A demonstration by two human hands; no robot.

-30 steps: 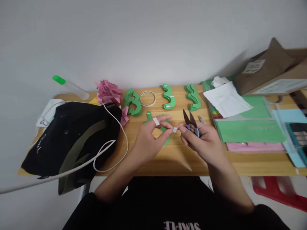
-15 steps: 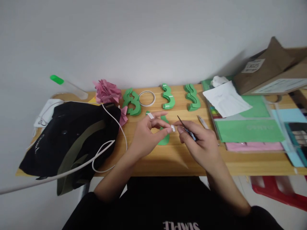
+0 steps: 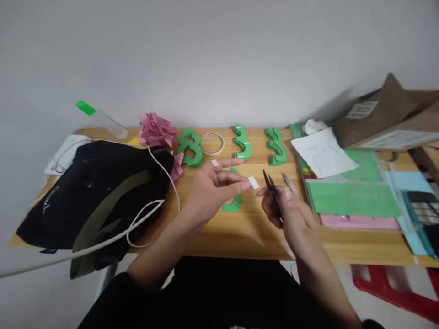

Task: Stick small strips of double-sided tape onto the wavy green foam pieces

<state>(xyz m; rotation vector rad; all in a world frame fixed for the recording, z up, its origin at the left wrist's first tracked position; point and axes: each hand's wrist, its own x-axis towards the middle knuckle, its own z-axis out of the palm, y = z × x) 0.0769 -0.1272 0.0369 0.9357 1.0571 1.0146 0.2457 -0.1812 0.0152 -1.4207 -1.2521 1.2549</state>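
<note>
Between thumb and fingertips, my left hand (image 3: 216, 187) pinches a small white piece of tape (image 3: 253, 182). Another white strip (image 3: 214, 163) sticks to the base of its index finger. My right hand (image 3: 291, 205) is closed around a pair of small dark scissors (image 3: 273, 192), blades apart and pointing away from me, just right of the tape. Under my left fingers a green paper cutout (image 3: 233, 204) lies on the table, partly hidden. Beyond it are more curvy green cutouts: a left stack (image 3: 191, 147), a middle one (image 3: 243, 142) bearing white strips, and a right stack (image 3: 275, 146).
A tape roll (image 3: 212, 144) lies between green stacks. At left are a black bag (image 3: 103, 196), a white cable (image 3: 144, 214) and a pink paper flower (image 3: 157, 130). On the right are a pen (image 3: 291, 183), green paper packs (image 3: 353, 196), a white sheet (image 3: 324, 153) and a cardboard box (image 3: 394, 119).
My right hand has drawn back to the right from the tape, and the scissors' blades now stand apart. The tape piece stays in my left fingers, now fully visible. The view has shifted slightly.
</note>
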